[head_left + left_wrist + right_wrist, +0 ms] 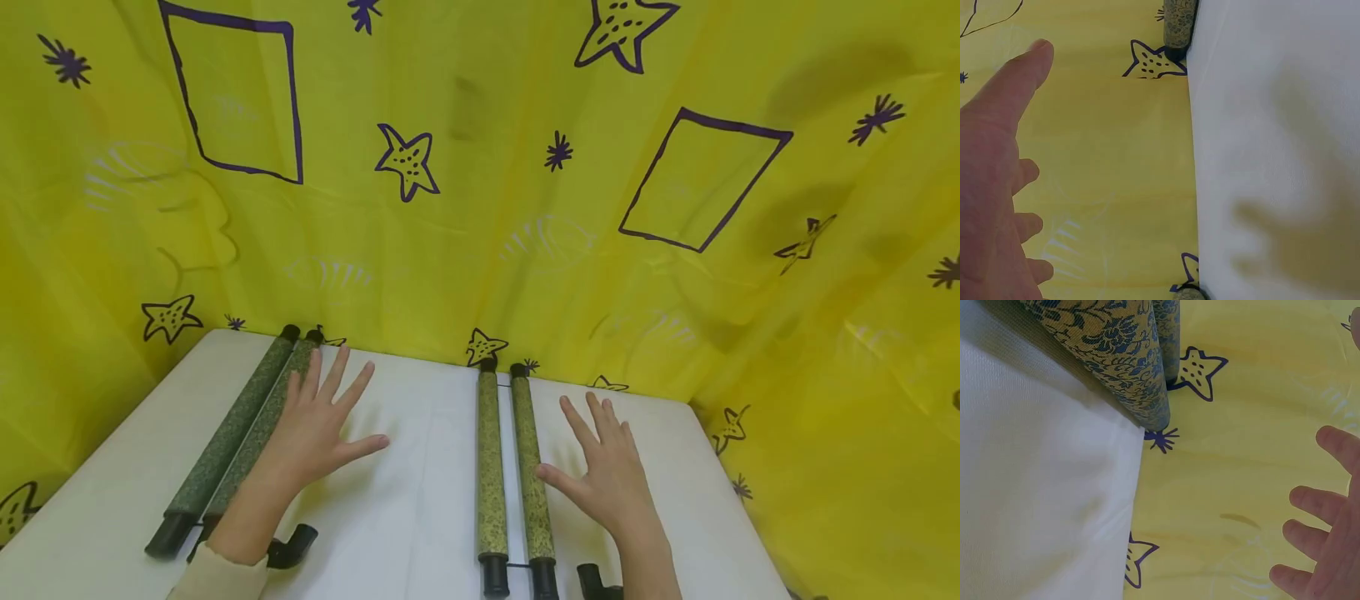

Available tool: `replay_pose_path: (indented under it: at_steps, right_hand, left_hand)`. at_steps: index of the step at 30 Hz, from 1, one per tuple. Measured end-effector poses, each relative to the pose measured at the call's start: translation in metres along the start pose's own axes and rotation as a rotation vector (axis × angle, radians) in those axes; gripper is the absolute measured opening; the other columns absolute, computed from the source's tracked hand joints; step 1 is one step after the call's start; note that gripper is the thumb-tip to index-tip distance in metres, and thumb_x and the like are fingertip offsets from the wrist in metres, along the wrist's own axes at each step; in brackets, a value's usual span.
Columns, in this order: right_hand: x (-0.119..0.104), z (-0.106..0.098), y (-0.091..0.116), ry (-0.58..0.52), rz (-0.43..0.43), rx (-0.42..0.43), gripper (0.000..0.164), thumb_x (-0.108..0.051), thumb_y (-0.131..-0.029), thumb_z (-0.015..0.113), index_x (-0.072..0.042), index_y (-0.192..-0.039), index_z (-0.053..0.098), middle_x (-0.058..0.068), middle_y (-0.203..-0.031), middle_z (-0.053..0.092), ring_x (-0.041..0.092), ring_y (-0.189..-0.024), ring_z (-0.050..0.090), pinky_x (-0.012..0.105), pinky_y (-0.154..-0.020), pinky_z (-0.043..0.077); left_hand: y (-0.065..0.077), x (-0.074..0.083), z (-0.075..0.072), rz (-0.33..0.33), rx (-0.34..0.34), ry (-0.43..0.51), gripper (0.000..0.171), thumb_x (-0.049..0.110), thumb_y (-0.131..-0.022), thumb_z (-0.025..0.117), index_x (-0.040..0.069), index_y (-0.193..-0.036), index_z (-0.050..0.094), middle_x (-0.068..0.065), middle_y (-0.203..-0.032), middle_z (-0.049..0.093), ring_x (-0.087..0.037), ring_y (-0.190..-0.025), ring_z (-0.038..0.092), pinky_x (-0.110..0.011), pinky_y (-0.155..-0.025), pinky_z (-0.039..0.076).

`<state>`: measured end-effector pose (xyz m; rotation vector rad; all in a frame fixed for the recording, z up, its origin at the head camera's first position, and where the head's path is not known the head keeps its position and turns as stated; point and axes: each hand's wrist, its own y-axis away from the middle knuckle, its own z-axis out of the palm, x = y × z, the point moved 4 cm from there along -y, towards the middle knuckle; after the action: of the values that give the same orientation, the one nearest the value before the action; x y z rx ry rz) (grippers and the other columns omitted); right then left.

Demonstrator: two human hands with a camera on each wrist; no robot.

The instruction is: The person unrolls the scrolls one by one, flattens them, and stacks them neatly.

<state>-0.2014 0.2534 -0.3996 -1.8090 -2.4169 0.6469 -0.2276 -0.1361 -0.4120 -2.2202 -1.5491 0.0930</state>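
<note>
My left hand [311,425] hovers with fingers spread over the left part of the table, overlapping a pair of dark green patterned tubes in the head view. The outer green tube [232,425] and the inner green tube [258,433] lie side by side with black end caps. Spread the same way, my right hand [611,471] hangs just right of two yellow-green patterned tubes, the left one [492,467] and the right one [532,467], joined by thin dark links near their ends. Brocade-like floral cloth covers the tube [1122,362] in the right wrist view. Neither hand holds anything.
The white table [420,483] ends against a yellow curtain [450,250] printed with dark stars and frames. A bent black piece [294,546] lies by my left wrist, another black piece [592,579] by my right forearm.
</note>
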Motion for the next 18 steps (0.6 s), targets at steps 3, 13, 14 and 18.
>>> replay_pose_path:
  at_steps: [3,13,14,18]
  right_hand:
    - [-0.001,0.001,0.0,0.002,-0.002,-0.001,0.098,-0.066,-0.076,0.073,-0.03,-0.157,0.032,0.016,-0.163,0.024,0.045,-0.15,0.017,0.069,-0.113,0.018]
    - [-0.015,0.027,0.004,-0.118,-0.09,-0.151,0.08,-0.048,-0.084,0.076,-0.023,-0.153,0.043,0.011,-0.162,0.03,0.044,-0.148,0.023,0.067,-0.113,0.023]
    - [-0.016,0.031,0.006,-0.133,-0.089,-0.185,0.076,-0.045,-0.086,0.075,-0.022,-0.151,0.045,0.011,-0.161,0.031,0.043,-0.148,0.024,0.067,-0.112,0.024]
    - [-0.019,0.042,0.01,-0.178,-0.063,-0.328,0.064,-0.038,-0.09,0.073,-0.021,-0.148,0.051,0.01,-0.159,0.037,0.042,-0.147,0.028,0.068,-0.108,0.031]
  left_hand:
    - [-0.001,0.005,0.004,0.021,-0.016,0.0,0.102,0.074,-0.08,0.063,0.021,-0.159,0.028,-0.018,-0.167,0.008,-0.052,-0.149,0.0,-0.076,-0.109,0.014]
    - [-0.002,0.076,0.051,0.233,-0.218,0.227,0.086,0.069,-0.09,0.055,0.024,-0.158,0.03,-0.012,-0.167,0.009,-0.045,-0.15,0.006,-0.069,-0.113,0.017]
    - [-0.002,0.085,0.055,0.26,-0.249,0.26,0.083,0.066,-0.091,0.055,0.024,-0.158,0.031,-0.011,-0.167,0.01,-0.044,-0.15,0.007,-0.069,-0.112,0.018]
    - [-0.003,0.116,0.069,0.347,-0.356,0.325,0.072,0.061,-0.095,0.053,0.03,-0.157,0.034,-0.006,-0.167,0.017,-0.043,-0.151,0.012,-0.069,-0.112,0.021]
